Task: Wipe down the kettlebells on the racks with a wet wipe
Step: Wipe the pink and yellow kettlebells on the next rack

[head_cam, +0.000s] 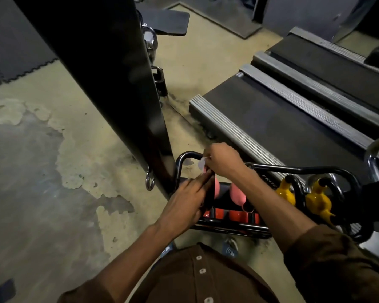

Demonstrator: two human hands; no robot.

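At the rack's point(293, 169) 9 o'clock end, the right hand point(222, 161) pinches a white wet wipe point(201, 164). The left hand point(187, 199) rests straight-fingered at its 7 o'clock. Two pink kettlebells point(239, 193), two yellow kettlebells point(317, 201), two red kettlebells point(242, 215).

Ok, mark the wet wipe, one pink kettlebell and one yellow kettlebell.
wet wipe point(201, 164): head view, dangling white corner.
pink kettlebell point(239, 196): head view, its body.
yellow kettlebell point(318, 201): head view, its body.

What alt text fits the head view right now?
The right hand pinches a white wipe above a black rack of pink, yellow and red kettlebells, while the left hand lies flat against a dark object below it. A treadmill stands to the right.
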